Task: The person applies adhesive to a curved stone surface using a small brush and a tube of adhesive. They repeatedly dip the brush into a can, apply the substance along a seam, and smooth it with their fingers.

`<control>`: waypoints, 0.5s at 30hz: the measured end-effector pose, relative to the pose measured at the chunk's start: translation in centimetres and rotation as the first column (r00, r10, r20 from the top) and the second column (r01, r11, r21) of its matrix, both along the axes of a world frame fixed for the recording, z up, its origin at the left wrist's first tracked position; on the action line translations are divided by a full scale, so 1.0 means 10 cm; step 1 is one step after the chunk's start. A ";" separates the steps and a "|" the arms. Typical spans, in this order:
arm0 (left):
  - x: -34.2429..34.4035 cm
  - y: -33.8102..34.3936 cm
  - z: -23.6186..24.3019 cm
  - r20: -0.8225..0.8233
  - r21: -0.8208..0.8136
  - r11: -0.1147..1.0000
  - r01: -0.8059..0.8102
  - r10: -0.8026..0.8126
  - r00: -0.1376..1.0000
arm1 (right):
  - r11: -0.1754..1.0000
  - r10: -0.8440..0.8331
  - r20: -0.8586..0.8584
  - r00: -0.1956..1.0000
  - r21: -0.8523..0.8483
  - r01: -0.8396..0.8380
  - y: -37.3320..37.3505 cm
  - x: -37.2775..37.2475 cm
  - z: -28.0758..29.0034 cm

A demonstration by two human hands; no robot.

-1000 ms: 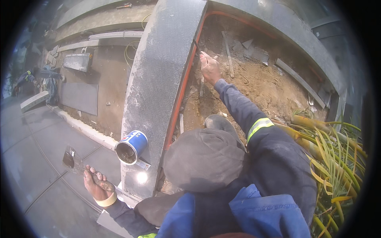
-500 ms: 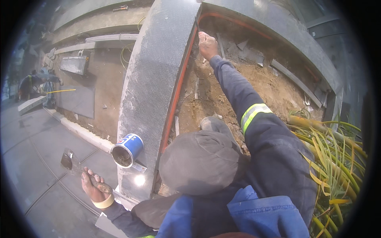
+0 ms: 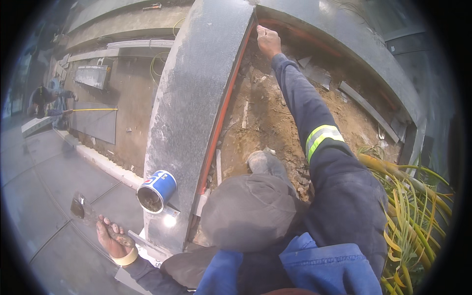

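Note:
My left hand [image 3: 110, 238], at the lower left, is closed round the worn handle of a putty knife [image 3: 84, 211]; dark paste sits on its blade. A pale yellow ring like a tape roll circles that wrist [image 3: 126, 257]. My right arm reaches far forward. Its hand [image 3: 269, 42] grips a thin, dark spatula-like tool [image 3: 256, 18], whose tip is at the corner where two grey stone slabs meet; the tip's exact contact is too small to tell. On the left slab [image 3: 191, 93], a blue and white can [image 3: 164, 184] lies tilted, its mouth toward me, grey-brown paste inside.
Orange-red edging [image 3: 223, 115] runs beneath the slab's inner side. Inside the frame is rough soil [image 3: 260, 110] with offcuts and a long strip [image 3: 366, 110]. Leafy plants [image 3: 408, 211] crowd the right. A co-worker [image 3: 46, 101] bends at far left beside a yellow tape measure [image 3: 96, 109].
My right hand has moved slightly up and right, with the tool tip now at the corner. The left hand has dipped a little. The co-worker's yellow tape reaches farther right across a slab.

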State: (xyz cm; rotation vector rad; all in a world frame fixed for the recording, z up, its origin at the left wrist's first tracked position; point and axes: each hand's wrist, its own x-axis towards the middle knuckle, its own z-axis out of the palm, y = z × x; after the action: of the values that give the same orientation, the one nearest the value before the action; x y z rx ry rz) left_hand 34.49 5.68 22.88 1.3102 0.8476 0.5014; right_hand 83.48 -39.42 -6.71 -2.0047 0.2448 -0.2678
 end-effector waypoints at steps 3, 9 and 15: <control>0.04 -0.06 0.04 -0.049 0.035 0.999 -0.028 0.030 0.998 | 0.995 0.020 -0.013 1.000 -0.100 -0.021 -0.04 -0.04 -0.10; 0.10 -0.14 0.09 -0.072 0.058 0.996 -0.065 0.069 0.995 | 0.999 0.032 -0.064 0.997 -0.004 -0.033 -0.05 0.17 0.06; -0.05 0.12 -0.01 -0.029 0.056 0.998 -0.032 0.034 0.999 | 0.999 0.037 -0.023 0.999 -0.033 -0.037 -0.05 0.22 0.10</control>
State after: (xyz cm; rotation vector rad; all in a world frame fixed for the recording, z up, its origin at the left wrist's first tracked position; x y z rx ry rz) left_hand 34.00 6.85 22.76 1.3596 0.8863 0.5358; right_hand 85.69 -39.89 -5.73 -2.0436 0.2182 -0.2277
